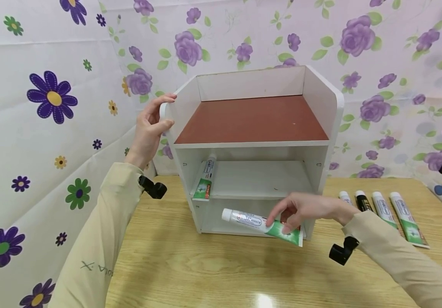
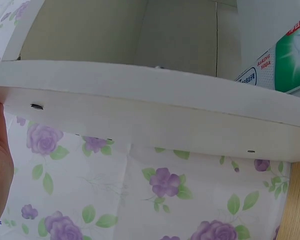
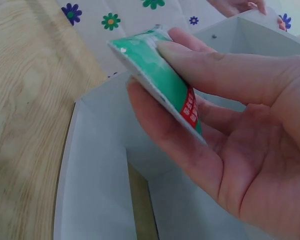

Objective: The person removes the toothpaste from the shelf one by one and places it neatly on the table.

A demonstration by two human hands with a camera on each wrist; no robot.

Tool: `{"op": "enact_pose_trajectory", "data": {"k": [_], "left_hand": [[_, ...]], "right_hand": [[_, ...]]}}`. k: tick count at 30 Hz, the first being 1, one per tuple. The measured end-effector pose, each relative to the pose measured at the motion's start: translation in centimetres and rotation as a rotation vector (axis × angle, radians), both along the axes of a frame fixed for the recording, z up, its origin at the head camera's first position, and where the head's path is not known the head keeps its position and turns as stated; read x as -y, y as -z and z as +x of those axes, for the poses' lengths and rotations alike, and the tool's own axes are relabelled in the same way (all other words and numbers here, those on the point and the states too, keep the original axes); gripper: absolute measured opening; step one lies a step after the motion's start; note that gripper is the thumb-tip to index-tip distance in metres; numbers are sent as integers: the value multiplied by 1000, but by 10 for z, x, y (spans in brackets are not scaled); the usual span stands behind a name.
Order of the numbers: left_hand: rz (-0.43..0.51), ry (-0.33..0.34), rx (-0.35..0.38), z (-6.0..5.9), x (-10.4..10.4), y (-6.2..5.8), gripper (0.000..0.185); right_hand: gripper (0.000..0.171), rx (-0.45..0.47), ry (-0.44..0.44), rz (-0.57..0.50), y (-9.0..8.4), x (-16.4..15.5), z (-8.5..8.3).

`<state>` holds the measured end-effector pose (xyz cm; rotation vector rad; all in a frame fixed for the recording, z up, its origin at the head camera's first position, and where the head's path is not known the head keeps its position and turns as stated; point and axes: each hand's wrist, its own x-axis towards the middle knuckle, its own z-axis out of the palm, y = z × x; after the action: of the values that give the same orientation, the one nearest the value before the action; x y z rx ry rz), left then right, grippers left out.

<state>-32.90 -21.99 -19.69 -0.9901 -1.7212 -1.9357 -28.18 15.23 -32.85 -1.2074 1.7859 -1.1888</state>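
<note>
A white shelf unit [image 1: 259,141] with a reddish-brown top board stands on the wooden table. My left hand [image 1: 149,128] grips the upper front edge of its left side panel, thumb in front and fingers over the top. My right hand [image 1: 301,214] pinches a green-and-white toothpaste tube [image 1: 251,220] near its flat end, in front of the lower compartment, with the white cap pointing left. In the right wrist view, thumb and fingers press the tube's green end [image 3: 155,65] from both sides. Another toothpaste tube [image 1: 205,179] lies on the middle shelf against the left wall, cap inward.
Several more tubes lie side by side on the table to the right, among them a green-and-white tube [image 1: 409,220] and a black one [image 1: 363,201]. Flowered cloth [image 1: 244,34] hangs close behind the shelf unit and along the left side.
</note>
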Motion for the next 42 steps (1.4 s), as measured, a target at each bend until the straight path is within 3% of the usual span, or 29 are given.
{"op": "enact_pose_trajectory", "data": {"k": [18, 35, 42], "left_hand": [[9, 4, -9, 1, 0, 0, 41], [8, 12, -8, 1, -1, -1, 42], [3, 3, -7, 2, -1, 0, 42]], "right_hand": [[28, 4, -70, -1, 17, -46, 4], [28, -64, -75, -22, 25, -97, -4], [29, -49, -68, -1, 30, -118, -7]]}}
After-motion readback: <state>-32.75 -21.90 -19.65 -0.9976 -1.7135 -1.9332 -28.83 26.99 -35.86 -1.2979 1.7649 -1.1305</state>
